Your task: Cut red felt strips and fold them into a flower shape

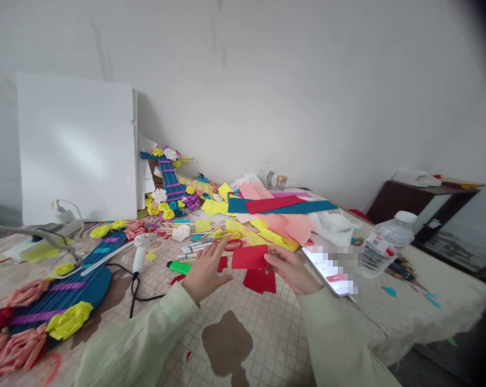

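A small rectangle of red crepe paper [247,257] is pinched at its right edge between the thumb and fingers of my right hand [288,270]. On the other side, my left hand [207,271] is open, its fingers stretched out and the thumb apart, near the paper's left edge. Further red paper pieces [259,281] lie on the table just below the held one. Scissors with yellow and red handles [234,244] lie behind my left fingertips, partly hidden. A bright green tool [179,267] and several markers [194,249] are beside my left hand.
A white glue gun [139,257] with a black cord and a flower-trimmed blue guitar-shaped craft [76,287] are at left. Coloured paper strips [275,204] pile up at the back. A phone [327,271] and a plastic bottle [388,244] stand right. A white board [77,150] leans on the wall.
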